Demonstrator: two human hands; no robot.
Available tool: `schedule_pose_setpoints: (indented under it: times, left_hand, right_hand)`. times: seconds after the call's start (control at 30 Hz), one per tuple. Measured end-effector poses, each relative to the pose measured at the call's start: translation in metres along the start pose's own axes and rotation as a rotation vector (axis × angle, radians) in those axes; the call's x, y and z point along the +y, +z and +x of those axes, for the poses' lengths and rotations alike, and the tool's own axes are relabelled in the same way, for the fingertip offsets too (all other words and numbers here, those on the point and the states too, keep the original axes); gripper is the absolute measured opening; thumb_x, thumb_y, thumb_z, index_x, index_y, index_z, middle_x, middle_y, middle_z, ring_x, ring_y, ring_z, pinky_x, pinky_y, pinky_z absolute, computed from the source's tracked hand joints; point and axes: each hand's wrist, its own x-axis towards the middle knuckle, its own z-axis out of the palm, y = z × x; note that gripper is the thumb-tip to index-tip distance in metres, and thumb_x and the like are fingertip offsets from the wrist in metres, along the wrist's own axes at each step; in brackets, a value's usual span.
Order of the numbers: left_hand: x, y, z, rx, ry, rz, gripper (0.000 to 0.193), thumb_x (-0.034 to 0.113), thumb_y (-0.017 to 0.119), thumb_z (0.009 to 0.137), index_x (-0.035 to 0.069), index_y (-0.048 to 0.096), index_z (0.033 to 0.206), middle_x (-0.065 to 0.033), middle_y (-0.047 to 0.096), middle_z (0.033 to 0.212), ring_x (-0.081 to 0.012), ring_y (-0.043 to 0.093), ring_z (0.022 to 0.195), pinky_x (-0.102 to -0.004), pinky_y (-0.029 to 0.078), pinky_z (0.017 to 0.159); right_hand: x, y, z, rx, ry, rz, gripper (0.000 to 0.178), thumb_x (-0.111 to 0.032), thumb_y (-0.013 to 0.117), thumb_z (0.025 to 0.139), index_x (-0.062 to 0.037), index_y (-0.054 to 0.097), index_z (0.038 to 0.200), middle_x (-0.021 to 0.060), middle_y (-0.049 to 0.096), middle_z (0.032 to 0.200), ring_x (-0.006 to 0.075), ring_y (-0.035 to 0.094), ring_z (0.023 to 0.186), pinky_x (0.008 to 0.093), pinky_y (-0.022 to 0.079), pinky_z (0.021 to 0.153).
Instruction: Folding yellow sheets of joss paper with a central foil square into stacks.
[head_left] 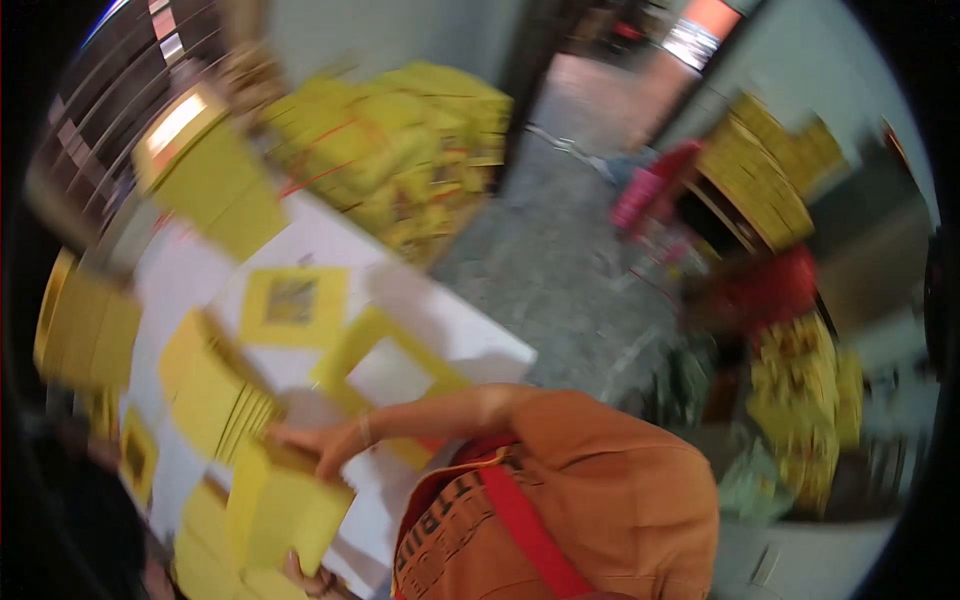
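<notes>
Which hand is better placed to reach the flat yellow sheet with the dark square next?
Probably the right hand: it is at the upper edge of the yellow box, nearer the sheet, while the left hand is by the lower edge, farther off.

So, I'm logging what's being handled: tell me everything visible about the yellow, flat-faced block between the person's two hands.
The bright yellow, flat-faced block looks like paper or card; blur hides whether it is a box or a stack. A darker strip shows along its upper edge. It sits at a slant in the picture, at the white, flat-topped table; whether lifted or resting, I can't tell. The person's right hand lies over its upper edge; the left hand is at its lower edge.
</notes>
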Motion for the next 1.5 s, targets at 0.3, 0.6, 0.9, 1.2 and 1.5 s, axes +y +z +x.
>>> schedule_pose_setpoints:
  times: [0.3, 0.6, 0.9, 1.2, 1.5]
  left_hand:
    - [0.009, 0.026, 0.037, -0.016, -1.329, -0.556, 0.056, 0.025, 0.064, 0.078, -0.007, 0.043, 0.118, -0.02, 0.049, 0.116, -0.0302, 0.049, 0.104, -0.0423, 0.039, 0.09]
    - [0.023, 0.043, 0.039, -0.09, -1.076, -0.407, 0.045, 0.007, 0.064, 0.075, -0.004, 0.048, 0.115, -0.0151, 0.053, 0.108, -0.024, 0.051, 0.097, -0.0343, 0.045, 0.082]
    - [0.0, 0.031, -0.012, -0.488, -1.042, -0.19, 0.035, 0.026, 0.058, 0.082, 0.002, 0.062, 0.108, -0.0137, 0.06, 0.11, -0.0228, 0.055, 0.104, -0.0339, 0.041, 0.091]
    - [0.079, 0.051, 0.119, 0.166, -1.348, -0.781, 0.056, 0.023, 0.059, 0.084, 0.001, 0.035, 0.13, -0.008, 0.051, 0.12, -0.0195, 0.048, 0.11, -0.0305, 0.038, 0.093]
    - [0.084, 0.041, 0.125, 0.119, -1.383, -0.754, 0.073, 0.062, 0.026, 0.089, 0.015, 0.014, 0.143, -0.0059, 0.036, 0.135, -0.0123, 0.051, 0.093, -0.026, 0.039, 0.079]
  right_hand:
    - [0.016, -0.016, -0.004, 0.081, -0.084, -0.433, 0.136, -0.015, 0.085, 0.044, -0.0045, -0.01, 0.14, 0.0185, 0.042, 0.127, 0.0335, 0.043, 0.115, 0.0325, 0.033, 0.098]
    - [0.081, -0.028, 0.019, -0.038, -0.115, -0.706, 0.097, -0.018, 0.084, 0.04, -0.0049, 0.032, 0.12, 0.0155, 0.048, 0.106, 0.0338, 0.048, 0.103, 0.0387, 0.041, 0.084]
    - [0.101, -0.037, 0.009, 0.039, -0.087, -0.782, 0.092, -0.045, 0.081, 0.051, -0.0039, 0.039, 0.122, 0.0169, 0.048, 0.114, 0.0326, 0.046, 0.107, 0.0396, 0.037, 0.092]
    - [0.01, -0.004, 0.017, 0.28, 0.498, 0.182, 0.053, -0.023, 0.074, 0.066, -0.0018, 0.05, 0.108, 0.0089, 0.058, 0.098, 0.0175, 0.057, 0.091, 0.0312, 0.048, 0.078]
    - [0.032, -0.007, 0.019, 0.343, 0.828, 0.446, 0.045, -0.034, 0.064, 0.075, -0.0029, 0.055, 0.107, 0.0085, 0.062, 0.095, 0.0204, 0.062, 0.082, 0.0327, 0.053, 0.07]
